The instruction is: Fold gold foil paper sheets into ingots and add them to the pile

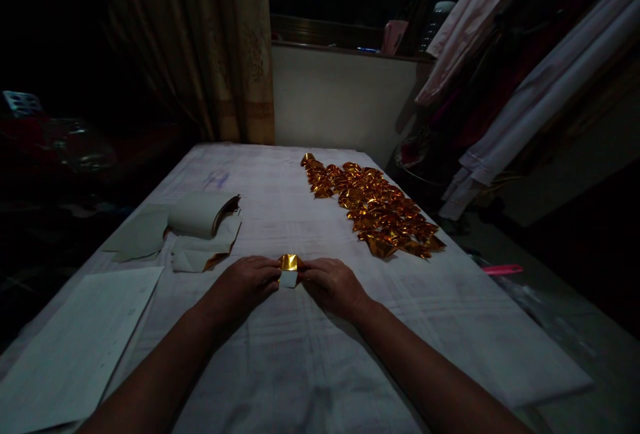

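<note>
Between my two hands is a small folded piece of gold foil paper [289, 263], with a pale backing showing on its near side. My left hand [247, 281] pinches its left edge, fingers closed. At the right edge, the fingers of my right hand [334, 284] close on the same paper. Beyond my right hand lies a spread pile of folded gold foil pieces [377, 204]. To the left of my left hand sits a curled stack of pale-backed foil sheets [197, 215], some lying loose below and beside it.
A large white sheet of paper [75, 347] lies at the table's left front. A pale checked cloth covers the table [310, 367]. Behind hang a curtain [240, 54] and a low wall [340, 94]. Clothes [540, 87] hang at the right, and a pink object [503, 269] lies past the right edge.
</note>
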The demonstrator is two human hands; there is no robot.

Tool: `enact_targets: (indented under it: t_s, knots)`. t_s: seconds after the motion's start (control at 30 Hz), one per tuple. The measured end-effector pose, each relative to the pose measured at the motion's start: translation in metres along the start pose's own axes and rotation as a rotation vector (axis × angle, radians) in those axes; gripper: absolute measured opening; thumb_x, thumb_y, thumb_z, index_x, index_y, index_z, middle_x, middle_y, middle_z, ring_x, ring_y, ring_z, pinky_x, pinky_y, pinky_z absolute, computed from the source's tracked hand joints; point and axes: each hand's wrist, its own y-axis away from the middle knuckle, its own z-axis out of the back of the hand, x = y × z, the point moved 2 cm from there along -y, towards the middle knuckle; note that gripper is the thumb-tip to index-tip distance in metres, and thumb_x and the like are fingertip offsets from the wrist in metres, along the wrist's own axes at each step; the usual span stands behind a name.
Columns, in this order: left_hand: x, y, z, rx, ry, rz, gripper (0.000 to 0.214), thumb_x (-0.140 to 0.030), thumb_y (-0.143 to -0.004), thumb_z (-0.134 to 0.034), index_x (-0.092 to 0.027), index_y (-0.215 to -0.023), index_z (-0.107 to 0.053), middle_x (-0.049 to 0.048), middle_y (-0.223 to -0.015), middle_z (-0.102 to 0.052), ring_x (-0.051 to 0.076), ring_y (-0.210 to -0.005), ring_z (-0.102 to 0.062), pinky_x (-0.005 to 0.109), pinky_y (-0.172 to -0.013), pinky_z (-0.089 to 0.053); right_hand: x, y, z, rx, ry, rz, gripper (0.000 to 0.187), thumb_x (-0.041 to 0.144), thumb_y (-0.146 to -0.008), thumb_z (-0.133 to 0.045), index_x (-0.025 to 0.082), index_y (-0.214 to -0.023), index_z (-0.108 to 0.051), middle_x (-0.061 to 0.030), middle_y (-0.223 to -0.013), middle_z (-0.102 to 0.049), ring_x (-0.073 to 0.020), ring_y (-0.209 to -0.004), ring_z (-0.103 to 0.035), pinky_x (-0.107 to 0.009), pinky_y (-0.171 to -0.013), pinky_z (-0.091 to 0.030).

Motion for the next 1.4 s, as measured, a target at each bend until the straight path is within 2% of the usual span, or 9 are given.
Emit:
enact_targets:
  t_s: [0.1, 0.23, 0.37, 0.6, 0.83, 1.0, 1.27, 1.4]
  knots:
    - [-0.001, 0.000, 0.002, 0.023, 0.008, 0.007, 0.028, -0.017, -0.089, -0.066, -0.023, -0.116, -0.071, 0.0065, -0.117, -0.075, 0.022, -0.104, -0.071, 0.038, -0.091, -0.058, 0.004, -0.005, 0.002, 0.060, 0.091, 0.012, 0.020, 0.023, -0.092, -0.065, 0.026, -0.110, -0.072, -0.0057, -0.121, -0.073, -0.0214, -0.101, -0.067, -0.034, -0.084, -0.047]
    - [-0.004, -0.002, 0.002, 0.041, -0.024, 0.005, 0.027, -0.016, -0.090, -0.065, -0.023, -0.115, -0.071, 0.0060, -0.117, -0.075, 0.022, -0.102, -0.072, 0.036, -0.090, -0.058, 0.008, -0.015, 0.006, 0.184, 0.175, -0.041, 0.021, 0.029, -0.087, -0.071, 0.027, -0.108, -0.075, -0.0047, -0.117, -0.074, -0.0228, -0.099, -0.066, -0.034, -0.082, -0.046]
    - [-0.008, -0.004, -0.001, 0.036, -0.128, -0.011, 0.016, -0.016, -0.092, -0.060, -0.019, -0.104, -0.070, 0.0080, -0.110, -0.077, 0.023, -0.095, -0.073, 0.037, -0.086, -0.058, 0.014, -0.025, 0.008, 0.326, 0.261, -0.083, 0.018, 0.033, -0.090, -0.068, 0.027, -0.105, -0.076, -0.0035, -0.113, -0.075, -0.0217, -0.094, -0.067, -0.034, -0.080, -0.045]
    - [-0.011, -0.004, -0.001, 0.019, -0.176, 0.027, 0.011, -0.014, -0.089, -0.060, -0.020, -0.094, -0.068, 0.0060, -0.102, -0.077, 0.022, -0.090, -0.072, 0.034, -0.082, -0.057, 0.031, -0.037, 0.003, 0.398, 0.327, -0.145, 0.027, 0.036, -0.088, -0.070, 0.019, -0.109, -0.074, -0.0082, -0.114, -0.075, -0.0250, -0.100, -0.067, -0.036, -0.083, -0.045]
    - [-0.011, -0.004, 0.004, 0.069, -0.109, 0.065, 0.019, -0.017, -0.082, -0.071, -0.022, -0.100, -0.068, 0.0068, -0.109, -0.076, 0.025, -0.097, -0.071, 0.036, -0.085, -0.055, 0.040, -0.040, -0.006, 0.389, 0.366, -0.197, 0.020, 0.027, -0.092, -0.063, 0.014, -0.101, -0.075, -0.0127, -0.104, -0.076, -0.0262, -0.094, -0.070, -0.038, -0.082, -0.047]
    - [-0.010, -0.004, 0.003, 0.086, -0.108, 0.093, 0.023, -0.018, -0.083, -0.073, -0.024, -0.104, -0.066, 0.0044, -0.102, -0.076, 0.023, -0.094, -0.070, 0.034, -0.082, -0.053, 0.037, -0.039, -0.008, 0.375, 0.362, -0.196, 0.017, 0.020, -0.091, -0.060, 0.014, -0.095, -0.076, -0.0144, -0.102, -0.076, -0.0256, -0.092, -0.071, -0.037, -0.080, -0.048]
    - [-0.006, -0.003, -0.007, -0.007, -0.165, 0.073, 0.012, -0.021, -0.090, -0.065, -0.022, -0.102, -0.067, 0.0050, -0.091, -0.075, 0.021, -0.084, -0.070, 0.031, -0.077, -0.052, 0.029, -0.032, 0.004, 0.337, 0.292, -0.141, 0.016, 0.024, -0.082, -0.070, 0.020, -0.097, -0.074, -0.0054, -0.105, -0.076, -0.0221, -0.093, -0.069, -0.032, -0.081, -0.049]
    - [-0.005, -0.002, -0.009, -0.036, -0.167, 0.061, 0.013, -0.020, -0.093, -0.058, -0.021, -0.102, -0.068, 0.0058, -0.091, -0.076, 0.022, -0.082, -0.070, 0.032, -0.075, -0.052, 0.027, -0.027, 0.001, 0.260, 0.270, -0.172, 0.016, 0.020, -0.086, -0.068, 0.020, -0.101, -0.073, -0.0070, -0.113, -0.075, -0.0217, -0.100, -0.067, -0.032, -0.085, -0.050]
